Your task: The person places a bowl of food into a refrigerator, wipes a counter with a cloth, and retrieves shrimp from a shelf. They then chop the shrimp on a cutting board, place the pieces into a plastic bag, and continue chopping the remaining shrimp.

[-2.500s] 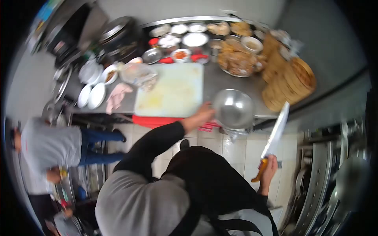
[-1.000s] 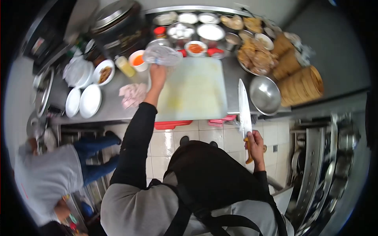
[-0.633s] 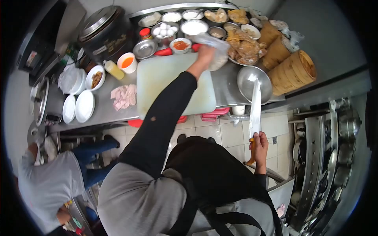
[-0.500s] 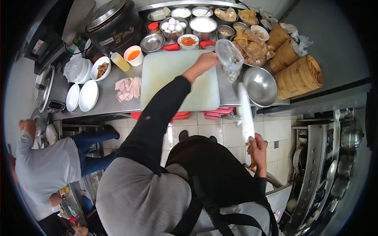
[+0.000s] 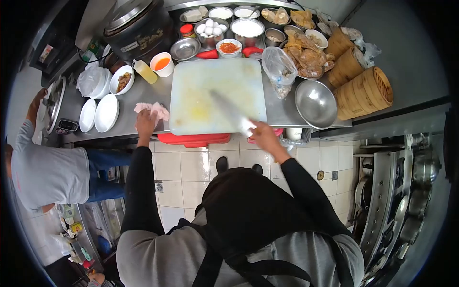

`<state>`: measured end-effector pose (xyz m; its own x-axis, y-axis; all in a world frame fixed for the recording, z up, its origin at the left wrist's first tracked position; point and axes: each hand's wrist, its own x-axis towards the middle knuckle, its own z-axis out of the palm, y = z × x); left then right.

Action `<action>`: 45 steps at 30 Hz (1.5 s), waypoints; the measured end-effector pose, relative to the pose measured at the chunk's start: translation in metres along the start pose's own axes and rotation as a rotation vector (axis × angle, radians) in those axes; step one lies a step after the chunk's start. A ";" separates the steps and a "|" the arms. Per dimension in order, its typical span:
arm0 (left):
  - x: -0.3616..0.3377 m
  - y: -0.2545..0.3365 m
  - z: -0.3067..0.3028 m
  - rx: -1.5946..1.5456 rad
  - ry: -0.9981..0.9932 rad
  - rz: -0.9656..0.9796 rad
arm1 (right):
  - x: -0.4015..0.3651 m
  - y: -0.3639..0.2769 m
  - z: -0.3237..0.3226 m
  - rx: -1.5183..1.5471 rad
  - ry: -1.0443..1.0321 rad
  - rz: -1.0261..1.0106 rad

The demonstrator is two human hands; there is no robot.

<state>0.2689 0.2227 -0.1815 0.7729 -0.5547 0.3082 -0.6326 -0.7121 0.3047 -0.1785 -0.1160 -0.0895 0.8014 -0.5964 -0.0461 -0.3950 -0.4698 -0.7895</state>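
My left hand (image 5: 144, 125) is at the crumpled pink cloth (image 5: 154, 110) on the steel counter, its fingers closed on the cloth's near side. In my right hand (image 5: 266, 139) is a knife (image 5: 228, 109), gripped by the handle. The knife's long blade, blurred by motion, points away and to the left over the white cutting board (image 5: 191, 81). Yellowish stains mark the board. Beyond its far right corner lies a clear plastic bag (image 5: 278, 67) with something in its lower end.
A steel bowl (image 5: 316, 104) and bamboo steamers (image 5: 366, 93) stand at right. Red peppers (image 5: 207, 54), eggs (image 5: 210, 29) and several filled bowls line the back. A squeeze bottle (image 5: 145, 71) and white dishes (image 5: 106, 113) are at left. A co-worker (image 5: 52, 162) stands far left.
My left hand has left the plastic bag and moved left to the pink cloth. My right hand has brought the knife from beside the counter to above the board.
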 end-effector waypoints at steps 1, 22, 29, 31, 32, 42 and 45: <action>-0.009 0.018 -0.017 -0.023 -0.034 -0.070 | 0.010 0.008 -0.015 0.129 -0.040 0.194; 0.002 0.030 0.004 -0.107 -0.116 -0.062 | 0.053 -0.024 0.021 -0.065 0.009 -0.323; -0.002 0.030 -0.001 -0.127 -0.112 -0.019 | 0.023 -0.030 0.046 -0.198 -0.056 -0.100; -0.003 0.027 0.002 -0.126 -0.099 0.021 | 0.004 -0.010 0.027 -0.119 0.020 -0.229; -0.003 0.024 0.004 -0.111 -0.073 0.031 | 0.000 0.008 -0.002 -0.111 0.080 -0.125; -0.002 0.021 0.008 -0.073 -0.107 0.012 | -0.042 0.058 -0.028 -0.170 0.036 -0.015; -0.002 0.020 0.011 -0.057 -0.102 0.005 | -0.039 0.002 -0.034 -0.193 -0.015 -0.074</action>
<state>0.2549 0.2046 -0.1863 0.7692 -0.6010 0.2170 -0.6357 -0.6854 0.3551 -0.2257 -0.1161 -0.0690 0.8375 -0.5464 -0.0022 -0.4120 -0.6288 -0.6595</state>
